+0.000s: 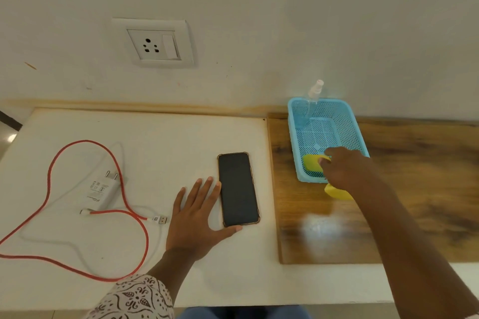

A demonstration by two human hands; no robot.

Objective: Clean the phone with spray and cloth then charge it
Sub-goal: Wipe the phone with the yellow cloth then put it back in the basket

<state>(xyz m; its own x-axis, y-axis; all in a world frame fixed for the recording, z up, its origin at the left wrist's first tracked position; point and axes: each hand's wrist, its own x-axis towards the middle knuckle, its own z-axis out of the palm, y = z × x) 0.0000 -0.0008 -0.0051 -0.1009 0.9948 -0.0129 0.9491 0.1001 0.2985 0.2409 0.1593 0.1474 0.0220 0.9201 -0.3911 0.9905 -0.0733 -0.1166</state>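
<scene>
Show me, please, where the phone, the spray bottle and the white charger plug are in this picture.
phone [238, 189]: head view, middle of its dark screen.
spray bottle [316, 89]: head view, its clear neck just below the nozzle, above the basket rim.
white charger plug [99, 190]: head view, flat printed face of its body.

Setting: a home or small office, by the look of the fittings.
Wall: plain off-white plaster carrying a white socket plate with one rocker switch, mounted low above the worktop.
Surface: a white worktop meeting a wood-grain board, both pushed against the wall.
Household items: a pale blue plastic basket, a phone charger and a red cable.
</scene>
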